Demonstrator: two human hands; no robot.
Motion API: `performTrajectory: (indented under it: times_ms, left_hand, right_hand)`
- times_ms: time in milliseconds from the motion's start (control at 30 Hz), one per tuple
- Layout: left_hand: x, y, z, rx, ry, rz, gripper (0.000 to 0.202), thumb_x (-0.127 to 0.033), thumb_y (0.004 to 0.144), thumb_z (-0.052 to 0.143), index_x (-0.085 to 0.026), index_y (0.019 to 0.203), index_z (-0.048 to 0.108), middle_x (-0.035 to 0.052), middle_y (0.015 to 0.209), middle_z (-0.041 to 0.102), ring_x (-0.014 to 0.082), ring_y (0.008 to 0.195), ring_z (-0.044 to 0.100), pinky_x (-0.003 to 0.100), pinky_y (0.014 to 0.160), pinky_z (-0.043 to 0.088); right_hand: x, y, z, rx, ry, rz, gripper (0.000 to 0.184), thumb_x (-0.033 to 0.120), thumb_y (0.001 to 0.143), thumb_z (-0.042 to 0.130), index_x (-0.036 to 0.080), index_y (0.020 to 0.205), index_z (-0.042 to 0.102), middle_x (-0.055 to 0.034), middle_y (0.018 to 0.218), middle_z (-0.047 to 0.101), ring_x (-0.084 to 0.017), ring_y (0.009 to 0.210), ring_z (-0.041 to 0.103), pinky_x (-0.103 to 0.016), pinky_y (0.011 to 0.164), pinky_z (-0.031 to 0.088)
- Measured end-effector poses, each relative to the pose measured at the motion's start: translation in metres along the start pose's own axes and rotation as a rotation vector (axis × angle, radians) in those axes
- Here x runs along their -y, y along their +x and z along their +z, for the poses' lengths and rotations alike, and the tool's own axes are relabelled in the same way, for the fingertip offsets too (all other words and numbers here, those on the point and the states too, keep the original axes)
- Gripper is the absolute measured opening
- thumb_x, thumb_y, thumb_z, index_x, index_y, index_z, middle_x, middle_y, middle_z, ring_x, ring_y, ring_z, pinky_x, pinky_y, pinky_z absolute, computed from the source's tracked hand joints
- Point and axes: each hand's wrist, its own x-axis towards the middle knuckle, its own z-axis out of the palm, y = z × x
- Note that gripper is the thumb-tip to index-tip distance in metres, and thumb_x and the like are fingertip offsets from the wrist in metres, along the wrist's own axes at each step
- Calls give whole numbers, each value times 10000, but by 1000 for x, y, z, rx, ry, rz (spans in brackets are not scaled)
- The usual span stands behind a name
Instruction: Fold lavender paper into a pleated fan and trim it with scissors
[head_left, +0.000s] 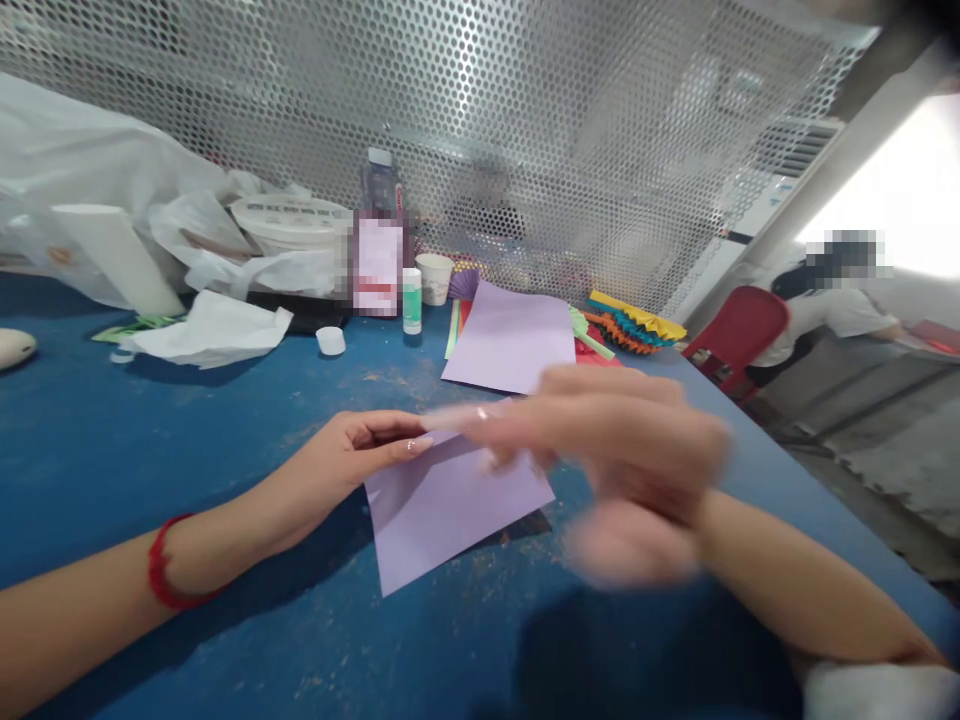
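The lilac paper sheet [442,520] lies on the blue tabletop [180,440], light and floppy, best taken by its edges, the left hand [352,455] loosely open at its upper edge, the right hand [637,450] too blurred to judge its grip

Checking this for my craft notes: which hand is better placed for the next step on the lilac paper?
Probably the left hand: it looks steady, its fingertips at the edge of the lilac paper, while the right hand is blurred over the sheet's far corner.
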Motion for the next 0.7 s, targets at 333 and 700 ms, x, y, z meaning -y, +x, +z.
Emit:
performTrajectory:
  times_ms: [333,700]
  left_hand:
    - [0,-3,-3,-57,169,92,321,-535,822,765,-282,1010,824,26,993,808,254,917,749,282,770,611]
    - [1,-6,0,-71,241,169,168,-392,778,804,-323,929,832,-33,902,808,194,828,746,217,713,572]
  right_hand:
    - [-72,34,32,301,-103,68,207,259,943,719,229,1144,761,-53,1016,776,-215,893,685,-317,772,434]
    - [-85,35,36,334,168,127,154,310,880,793,164,931,791,-14,795,739,-140,704,598,-271,633,360]
